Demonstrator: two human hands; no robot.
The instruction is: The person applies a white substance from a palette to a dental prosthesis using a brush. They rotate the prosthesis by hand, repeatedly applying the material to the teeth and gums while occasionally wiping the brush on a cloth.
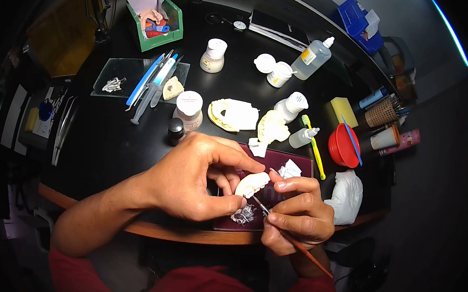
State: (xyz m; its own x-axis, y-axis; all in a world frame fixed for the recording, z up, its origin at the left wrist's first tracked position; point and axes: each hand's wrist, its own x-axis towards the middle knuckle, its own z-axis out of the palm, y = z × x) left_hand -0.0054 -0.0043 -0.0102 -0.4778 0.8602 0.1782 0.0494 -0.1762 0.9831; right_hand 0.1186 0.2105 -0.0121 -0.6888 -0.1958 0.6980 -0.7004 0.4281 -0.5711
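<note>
My left hand (190, 178) holds a small cream dental model (252, 184) between thumb and fingers, with its row of teeth toward my right hand. In my right hand (302, 215) is a thin brush (307, 254) with a reddish-brown handle, gripped like a pen. The brush's tip meets the lower edge of the model or lies very close to it. Beneath my hands is a dark red mat (240, 225), bearing a smear of whitish material (244, 215) and a crumpled white tissue (290, 169).
Behind my hands stand a pink-labelled jar (188, 111), a black-capped bottle (175, 131) and plaster models (233, 115). A red bowl (344, 146), a yellow toothbrush (316, 150) and a white bundle (346, 198) are on the right. Syringes (155, 83) lie on a glass plate (103, 69) at back left.
</note>
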